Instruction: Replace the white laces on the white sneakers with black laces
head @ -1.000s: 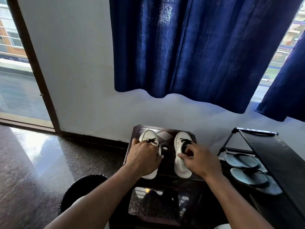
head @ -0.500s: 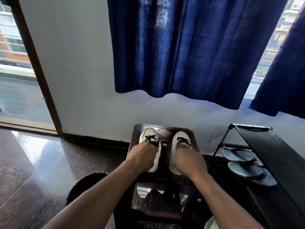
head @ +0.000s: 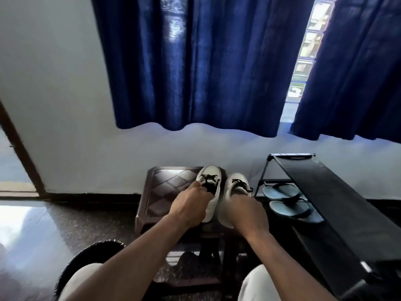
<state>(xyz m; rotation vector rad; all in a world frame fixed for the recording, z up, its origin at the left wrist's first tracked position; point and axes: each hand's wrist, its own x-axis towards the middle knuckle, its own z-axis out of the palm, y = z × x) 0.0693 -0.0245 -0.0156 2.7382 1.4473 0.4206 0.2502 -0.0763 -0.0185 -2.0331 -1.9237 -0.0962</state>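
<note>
Daylight is glaring off the polished floor [head: 32, 231] at the lower left of the frame, below one brown door frame [head: 19, 153] slanting up the left edge. One round black object [head: 91, 253] is sitting at the bottom left, partly hidden by a knee; what it is cannot be told.

Moving toward the centre, one dark patterned stool [head: 165, 187] is standing against the white wall. Two white sneakers are lying side by side with toes pointing at the wall, and both are carrying black laces [head: 208, 181]. The left sneaker [head: 209, 177] is lying over the stool's right part. The right sneaker [head: 237, 181] is just beside it, and whether it is resting on the stool cannot be told.

The two hands are working apart, one per shoe. The left hand [head: 188, 207] is gripping the left sneaker at its opening, fingers curled in by the laces. The right hand [head: 245, 211] is wrapping over the rear of the right sneaker, its fingertips hidden beneath it.

Above, two dark blue curtains are hanging, one wide curtain [head: 195, 61] across the upper middle and a second curtain [head: 358, 61] at the upper right, with a strip of window showing between them.

At the right, one black shoe rack [head: 325, 192] is running toward the lower corner, and two blue flip-flops [head: 280, 191] are lying on its lower shelf.
</note>
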